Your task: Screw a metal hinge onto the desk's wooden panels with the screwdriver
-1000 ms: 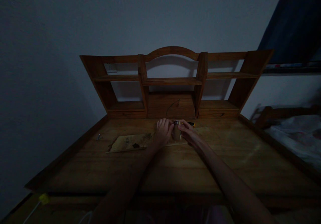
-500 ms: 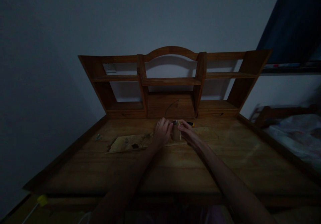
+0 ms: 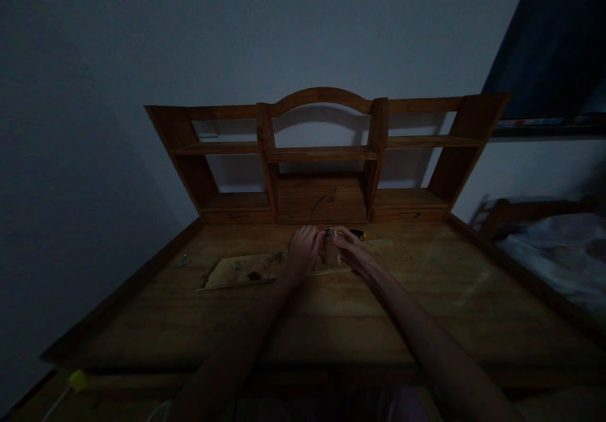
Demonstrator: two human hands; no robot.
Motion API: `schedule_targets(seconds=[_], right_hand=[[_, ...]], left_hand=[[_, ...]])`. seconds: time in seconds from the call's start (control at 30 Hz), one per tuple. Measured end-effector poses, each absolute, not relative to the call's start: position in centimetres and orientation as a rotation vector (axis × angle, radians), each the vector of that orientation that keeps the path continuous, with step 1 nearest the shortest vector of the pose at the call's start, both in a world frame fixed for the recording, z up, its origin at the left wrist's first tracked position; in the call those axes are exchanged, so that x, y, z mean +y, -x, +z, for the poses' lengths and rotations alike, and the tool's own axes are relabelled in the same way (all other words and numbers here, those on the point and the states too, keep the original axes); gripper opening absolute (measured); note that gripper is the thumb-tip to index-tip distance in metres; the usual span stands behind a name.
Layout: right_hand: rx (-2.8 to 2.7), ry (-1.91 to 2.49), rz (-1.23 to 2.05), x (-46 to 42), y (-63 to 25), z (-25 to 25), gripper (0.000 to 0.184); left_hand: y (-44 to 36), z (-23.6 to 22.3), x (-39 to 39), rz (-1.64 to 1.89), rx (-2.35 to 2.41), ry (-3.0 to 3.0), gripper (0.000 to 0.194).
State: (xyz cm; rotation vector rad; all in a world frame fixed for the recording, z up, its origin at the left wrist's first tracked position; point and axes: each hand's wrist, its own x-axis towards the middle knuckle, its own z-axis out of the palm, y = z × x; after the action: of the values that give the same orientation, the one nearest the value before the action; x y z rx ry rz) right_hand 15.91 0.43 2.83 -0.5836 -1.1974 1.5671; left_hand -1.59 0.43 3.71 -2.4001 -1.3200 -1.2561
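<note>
The scene is dim. My left hand (image 3: 304, 249) and my right hand (image 3: 354, 250) meet at the far middle of a wooden desk (image 3: 331, 321). Between them stands a small tan cylinder with a metal top (image 3: 331, 248), and the curled fingers of both hands close on it. A thin pale stick-like piece (image 3: 338, 255) shows beside my right fingers; what it is I cannot make out. The hands rest over a flat wooden board (image 3: 246, 269) lying on the desk.
A wooden hutch with shelves (image 3: 326, 154) stands at the desk's back edge. A black and yellow tool (image 3: 358, 234) lies just behind my right hand. A small metal piece (image 3: 182, 260) sits far left. A bed with pale bedding (image 3: 558, 258) is at the right.
The hands stay on the small cylinder; the pale stick by my right fingers shifts slightly. The view has drifted a little.
</note>
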Motion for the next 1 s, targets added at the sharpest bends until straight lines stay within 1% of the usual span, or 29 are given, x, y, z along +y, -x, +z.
schedule_targets(seconds=[0.23,0.4,0.6,0.83,1.0], right_hand=[[-1.181,0.565,1.557,0.6,-15.8,2.6,0.036],[-1.173,0.589,1.543,0.6,-15.9,2.6,0.034],[-1.165,0.604,1.510,0.6,-16.1,2.9,0.035],[-1.140,0.606,1.484,1.3,-16.2,2.4,0.035],[-1.096,0.630,1.450,2.1,-16.9,2.2,0.035]], left_hand=[[1.7,3.3,0.9,-1.211,-1.302,2.375,0.031],[1.3,3.4,0.7,-1.368,-1.357,2.354,0.029],[1.2,3.3,0.7,-1.490,-1.354,2.358,0.019],[0.6,3.3,0.3,-1.565,-1.384,2.287,0.017],[0.9,5.2,1.1,-1.653,-1.478,2.185,0.018]])
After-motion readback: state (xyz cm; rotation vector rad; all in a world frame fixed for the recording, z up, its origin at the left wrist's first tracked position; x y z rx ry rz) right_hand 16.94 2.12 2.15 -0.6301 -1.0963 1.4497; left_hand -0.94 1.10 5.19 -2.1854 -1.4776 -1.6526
